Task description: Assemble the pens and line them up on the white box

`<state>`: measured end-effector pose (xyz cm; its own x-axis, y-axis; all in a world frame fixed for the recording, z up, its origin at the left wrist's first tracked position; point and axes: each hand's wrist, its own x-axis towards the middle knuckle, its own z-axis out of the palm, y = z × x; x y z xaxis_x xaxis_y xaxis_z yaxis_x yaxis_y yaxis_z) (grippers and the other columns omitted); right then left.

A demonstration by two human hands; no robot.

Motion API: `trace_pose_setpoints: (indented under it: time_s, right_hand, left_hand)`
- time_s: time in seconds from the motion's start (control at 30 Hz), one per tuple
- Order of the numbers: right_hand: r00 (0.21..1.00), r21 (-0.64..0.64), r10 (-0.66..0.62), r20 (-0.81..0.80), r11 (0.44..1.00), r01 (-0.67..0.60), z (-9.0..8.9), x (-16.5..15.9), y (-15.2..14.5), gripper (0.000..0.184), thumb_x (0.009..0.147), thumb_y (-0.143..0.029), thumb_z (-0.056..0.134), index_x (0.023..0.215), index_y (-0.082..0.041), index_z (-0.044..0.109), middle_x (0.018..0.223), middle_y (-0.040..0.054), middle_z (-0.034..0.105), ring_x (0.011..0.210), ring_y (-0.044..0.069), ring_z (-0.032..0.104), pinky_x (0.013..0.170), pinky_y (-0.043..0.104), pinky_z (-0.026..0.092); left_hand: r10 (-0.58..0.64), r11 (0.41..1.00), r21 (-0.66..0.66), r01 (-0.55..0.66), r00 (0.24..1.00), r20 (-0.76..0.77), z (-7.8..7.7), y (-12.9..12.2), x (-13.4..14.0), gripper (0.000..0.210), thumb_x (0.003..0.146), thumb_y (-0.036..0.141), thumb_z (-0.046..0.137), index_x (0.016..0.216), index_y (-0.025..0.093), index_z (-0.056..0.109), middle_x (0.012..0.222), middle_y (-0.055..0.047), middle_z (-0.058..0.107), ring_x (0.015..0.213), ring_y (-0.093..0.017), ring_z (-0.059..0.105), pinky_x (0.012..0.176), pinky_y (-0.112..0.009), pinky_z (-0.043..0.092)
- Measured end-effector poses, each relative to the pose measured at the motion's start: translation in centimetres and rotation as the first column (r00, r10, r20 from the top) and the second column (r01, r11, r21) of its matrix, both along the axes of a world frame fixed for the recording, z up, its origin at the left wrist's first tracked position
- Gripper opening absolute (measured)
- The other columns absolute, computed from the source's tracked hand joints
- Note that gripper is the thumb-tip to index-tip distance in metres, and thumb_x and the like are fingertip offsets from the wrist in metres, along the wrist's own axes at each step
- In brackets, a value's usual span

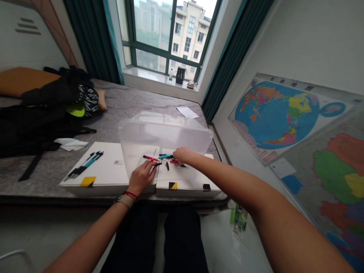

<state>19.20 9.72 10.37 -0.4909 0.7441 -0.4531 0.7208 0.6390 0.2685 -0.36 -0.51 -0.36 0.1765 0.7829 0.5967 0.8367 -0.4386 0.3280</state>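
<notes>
My left hand [142, 176], wearing a red band and other bands at the wrist, is closed with a small black pen part [157, 164] at its fingertips. Just beyond those fingers lie a red pen barrel [150, 157] and a thin pale stick like a refill [154, 154]. My right hand [182, 154] reaches in over the loose pen parts with its fingers curled down; what they hold is hidden. Around it are blue-and-black pen pieces [165, 156], a red piece [173, 161] and a short black piece [167, 166].
A translucent plastic bin [167, 134] lies on its side behind the parts. White boxes [187, 181] with yellow-black tape form the work surface. Several assembled-looking pens [87, 165] rest on the left box [108, 170]. Dark bags [48, 110] and crumpled tissue [71, 144] lie farther left.
</notes>
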Motion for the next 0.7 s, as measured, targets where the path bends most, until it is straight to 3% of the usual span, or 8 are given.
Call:
trace_pose_setpoints:
  time_s: [0.13,0.4,0.7]
  right_hand:
    - [0.998,0.120,-0.063,-0.013,0.991,0.064,-0.1,0.8,-0.3,0.032,0.078,-0.021,0.072,0.108,-0.011,0.073,0.107,0.0246,0.071,0.098,0.031,0.071,0.081,0.038,0.057]
    - [0.998,0.118,-0.043,-0.040,0.992,0.048,1.6,0.9,-0.5,0.027,0.086,-0.012,0.060,0.110,-0.011,0.072,0.110,0.0234,0.070,0.102,0.031,0.070,0.082,0.043,0.057]
    - [0.999,0.071,-0.038,-0.038,0.997,0.041,-0.2,1.9,-0.1,0.023,0.078,-0.014,0.071,0.101,-0.011,0.074,0.102,0.0236,0.072,0.099,0.030,0.070,0.082,0.039,0.056]
  left_hand:
    - [0.010,1.000,-0.013,-0.010,1.000,-0.012,-0.1,0.1,0.0,0.027,0.097,0.031,0.047,0.118,0.023,0.061,0.108,-0.007,0.069,0.097,-0.022,0.066,0.077,-0.030,0.051]
    - [-0.015,1.000,-0.022,0.016,1.000,0.020,-0.1,0.2,-0.1,0.028,0.099,0.031,0.044,0.123,0.023,0.057,0.116,-0.007,0.069,0.102,-0.022,0.066,0.082,-0.031,0.051]
    - [-0.035,0.999,0.008,0.035,0.998,0.059,-0.5,0.5,-0.2,0.027,0.098,0.031,0.045,0.120,0.021,0.058,0.114,-0.009,0.069,0.101,-0.024,0.065,0.087,-0.036,0.051]
